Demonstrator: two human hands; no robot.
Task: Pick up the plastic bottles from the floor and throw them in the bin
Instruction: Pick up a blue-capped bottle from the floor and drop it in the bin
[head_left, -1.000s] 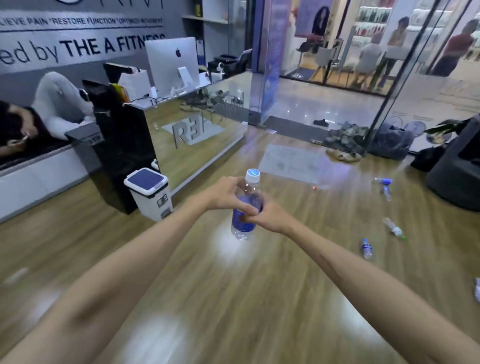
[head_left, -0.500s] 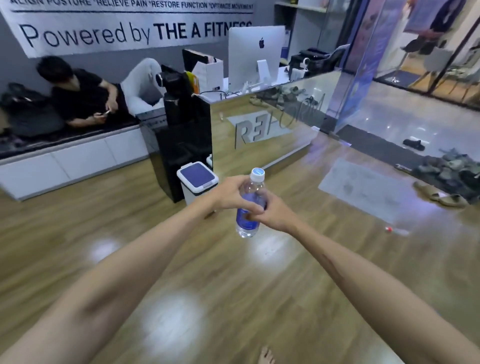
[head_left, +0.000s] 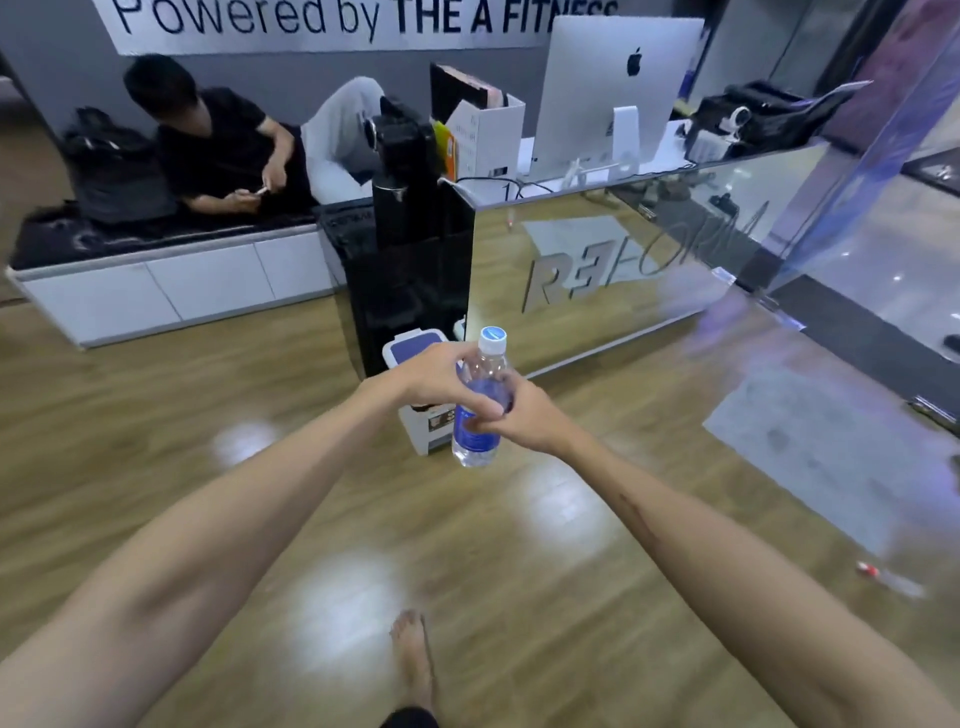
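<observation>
Both hands, left hand and right hand, grip clear blue-labelled plastic bottle; white blue-lidded bin looks closed, so a toss may bounce off.

A clear plastic bottle with a blue label and white cap is standing upright in midair, overlapping a white bin whose blue lid is sitting closed.

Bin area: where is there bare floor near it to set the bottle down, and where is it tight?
Bare wood floor lies left of the bin, toward the white bench, and in front of it, toward the bare foot. It is tight behind the bin: black cabinet and mirrored desk front. Both hands, left and right, grip the bottle.
</observation>
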